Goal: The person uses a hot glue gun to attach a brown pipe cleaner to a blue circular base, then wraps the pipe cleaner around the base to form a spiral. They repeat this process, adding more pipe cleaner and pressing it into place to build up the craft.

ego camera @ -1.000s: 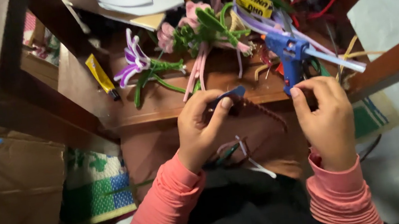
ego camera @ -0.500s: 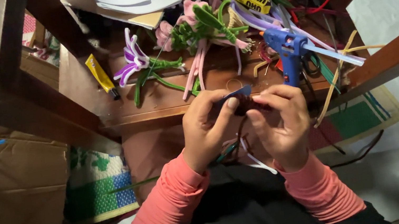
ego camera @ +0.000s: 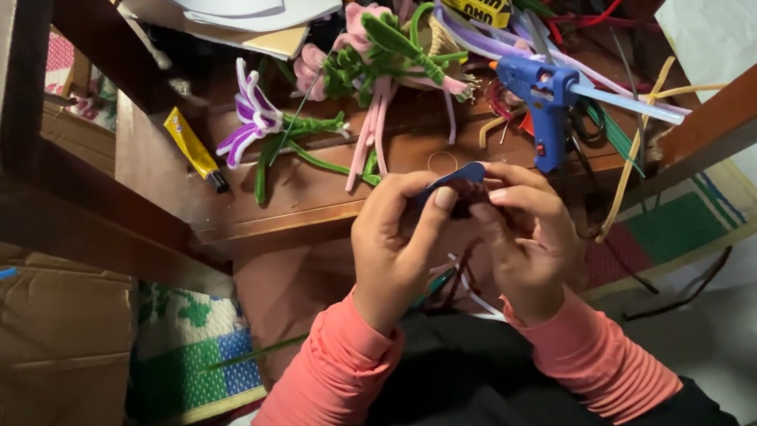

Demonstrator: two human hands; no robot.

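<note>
Together, hands [ego camera: 462, 230] around blue piece [ego camera: 454, 176]

A small, flat blue petal-shaped piece [ego camera: 454, 177], seemingly of foam or stiff fabric, is pinched between the thumb and fingers of the left hand [ego camera: 394, 246] and the fingertips of the right hand [ego camera: 526, 235], just in front of the near edge of the low wooden table [ego camera: 296, 201]. It lies roughly level, its pointed tip directed toward the blue glue gun [ego camera: 543, 101] on that table. Beneath it, between the fingers, sits a dark brownish fuzzy pipe-cleaner bundle [ego camera: 469, 195], partly hidden so its form cannot be made out.
</note>
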